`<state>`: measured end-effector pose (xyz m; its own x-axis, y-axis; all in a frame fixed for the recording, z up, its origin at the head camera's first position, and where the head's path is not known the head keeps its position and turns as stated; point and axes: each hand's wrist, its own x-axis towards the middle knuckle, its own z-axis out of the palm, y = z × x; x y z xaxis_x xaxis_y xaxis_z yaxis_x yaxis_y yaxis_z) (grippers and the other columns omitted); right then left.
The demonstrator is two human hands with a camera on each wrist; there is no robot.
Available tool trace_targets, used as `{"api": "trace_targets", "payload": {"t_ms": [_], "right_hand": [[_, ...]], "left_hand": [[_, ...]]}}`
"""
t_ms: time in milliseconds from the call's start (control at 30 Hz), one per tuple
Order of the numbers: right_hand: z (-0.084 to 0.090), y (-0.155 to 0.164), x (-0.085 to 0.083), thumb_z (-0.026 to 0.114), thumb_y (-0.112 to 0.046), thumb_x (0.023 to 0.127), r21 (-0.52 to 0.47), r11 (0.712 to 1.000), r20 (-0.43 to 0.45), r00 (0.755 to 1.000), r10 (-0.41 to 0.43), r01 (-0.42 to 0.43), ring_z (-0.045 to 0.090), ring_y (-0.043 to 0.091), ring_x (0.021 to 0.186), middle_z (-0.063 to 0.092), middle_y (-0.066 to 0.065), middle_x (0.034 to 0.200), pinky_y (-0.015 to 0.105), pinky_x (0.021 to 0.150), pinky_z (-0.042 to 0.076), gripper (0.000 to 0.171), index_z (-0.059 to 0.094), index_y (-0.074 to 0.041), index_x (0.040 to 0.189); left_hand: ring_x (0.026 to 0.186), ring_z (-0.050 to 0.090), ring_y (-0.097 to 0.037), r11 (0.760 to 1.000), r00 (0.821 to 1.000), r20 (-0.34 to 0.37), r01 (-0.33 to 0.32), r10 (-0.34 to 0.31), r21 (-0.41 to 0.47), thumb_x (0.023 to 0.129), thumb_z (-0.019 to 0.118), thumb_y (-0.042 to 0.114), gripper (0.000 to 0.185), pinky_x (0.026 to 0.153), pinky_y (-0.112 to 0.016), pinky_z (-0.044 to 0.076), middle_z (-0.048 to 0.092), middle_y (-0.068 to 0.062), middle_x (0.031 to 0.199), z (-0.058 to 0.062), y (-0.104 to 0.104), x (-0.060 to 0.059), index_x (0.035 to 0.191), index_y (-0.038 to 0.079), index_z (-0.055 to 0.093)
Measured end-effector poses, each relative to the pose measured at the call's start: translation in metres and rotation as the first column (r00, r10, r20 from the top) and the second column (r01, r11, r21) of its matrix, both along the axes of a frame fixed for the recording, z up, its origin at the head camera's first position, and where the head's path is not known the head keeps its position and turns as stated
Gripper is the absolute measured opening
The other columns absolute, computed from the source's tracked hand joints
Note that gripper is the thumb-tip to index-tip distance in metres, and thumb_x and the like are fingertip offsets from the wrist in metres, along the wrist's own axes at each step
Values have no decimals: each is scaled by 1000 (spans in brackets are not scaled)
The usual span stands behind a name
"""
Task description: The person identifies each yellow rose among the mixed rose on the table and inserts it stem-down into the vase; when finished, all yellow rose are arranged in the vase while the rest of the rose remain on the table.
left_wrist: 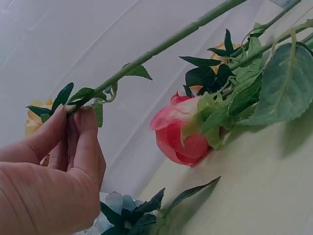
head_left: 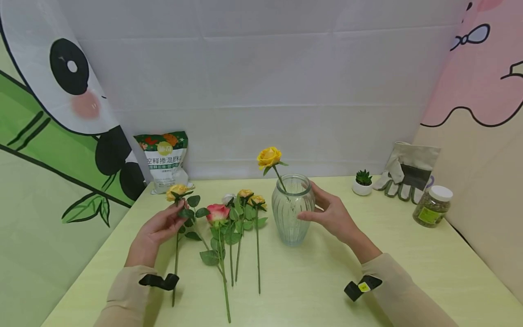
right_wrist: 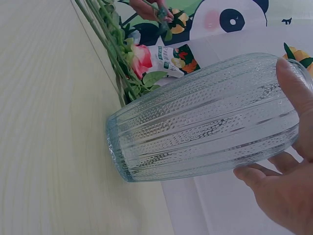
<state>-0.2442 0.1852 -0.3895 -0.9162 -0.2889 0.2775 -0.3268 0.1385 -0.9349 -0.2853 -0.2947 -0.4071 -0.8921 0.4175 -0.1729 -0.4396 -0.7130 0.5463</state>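
Observation:
My left hand (head_left: pixel 165 223) pinches a yellow rose (head_left: pixel 177 191) by its stem just below the bloom, and the stem hangs down toward the table. In the left wrist view, thumb and fingertips meet on that green stem (left_wrist: pixel 151 53). My right hand (head_left: pixel 333 213) grips the side of a ribbed clear glass vase (head_left: pixel 291 218), thumb in front and fingers behind. One yellow rose (head_left: pixel 269 157) leans out of the vase to the left. Between the hands lie a pink rose (head_left: pixel 218 213), smaller yellow roses (head_left: pixel 257 201) and a pale flower (head_left: pixel 228 198).
A fertilizer bag (head_left: pixel 166 161) stands at the back left. At the back right are a small potted succulent (head_left: pixel 362 182), a pair of work gloves (head_left: pixel 410 172) and a white-lidded jar (head_left: pixel 433 206). A white cloth (head_left: pixel 265 91) hangs behind the table.

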Motion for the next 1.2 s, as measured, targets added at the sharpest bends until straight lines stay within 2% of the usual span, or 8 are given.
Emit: {"api": "trace_targets", "payload": {"t_ms": [300, 433, 667, 967, 1067, 1200], "right_hand": [[-1, 1, -1, 85, -24, 83, 7, 1000, -11, 1000, -1, 1, 39, 32, 141, 36, -1, 158, 49, 104, 45, 90, 32, -28, 157], [-1, 1, -1, 84, -24, 84, 5, 1000, -8, 1000, 3, -3, 39, 32, 141, 36, 0, 159, 48, 104, 45, 90, 32, -28, 157], [-1, 1, -1, 84, -23, 84, -1, 1000, -1, 1000, 7, -7, 38, 33, 142, 34, 0, 159, 48, 104, 45, 91, 32, -27, 157], [-1, 0, -1, 84, -22, 84, 1, 1000, -1, 1000, 5, -5, 38, 33, 142, 34, 0, 159, 48, 104, 45, 91, 31, -27, 158], [-1, 0, -1, 84, -23, 84, 4, 1000, 0, 1000, 5, -5, 38, 33, 142, 34, 1, 159, 49, 105, 44, 91, 31, -26, 158], [-1, 1, -1, 84, -23, 84, 6, 1000, 6, 1000, -2, 2, 38, 33, 142, 34, 0, 159, 50, 106, 43, 91, 31, -26, 158]], "left_hand": [[91, 69, -15, 999, 997, -75, -18, 15, -38, 107, 42, 4, 32, 85, -23, 56, 73, -9, 96, 18, 14, 5, 99, 0, 73], [88, 67, -15, 997, 997, -68, -51, 47, -61, 107, 43, 4, 33, 81, -22, 57, 72, -8, 94, 27, 23, 9, 97, 1, 74], [91, 67, -16, 992, 992, -16, -126, 126, 10, 106, 47, 5, 27, 87, -23, 55, 69, -9, 97, 44, 42, 19, 99, -1, 73], [93, 71, -22, 974, 982, -74, -159, 172, 162, 105, 44, 2, 29, 93, -28, 54, 72, -14, 99, 56, 66, 25, 99, -5, 71], [92, 72, -23, 966, 976, -96, -176, 196, 189, 105, 43, 1, 29, 92, -28, 55, 72, -15, 97, 57, 72, 24, 98, -6, 70], [89, 71, -24, 953, 968, -83, -215, 237, 214, 104, 46, -2, 25, 91, -27, 55, 71, -15, 96, 59, 78, 24, 96, -6, 70]]}}
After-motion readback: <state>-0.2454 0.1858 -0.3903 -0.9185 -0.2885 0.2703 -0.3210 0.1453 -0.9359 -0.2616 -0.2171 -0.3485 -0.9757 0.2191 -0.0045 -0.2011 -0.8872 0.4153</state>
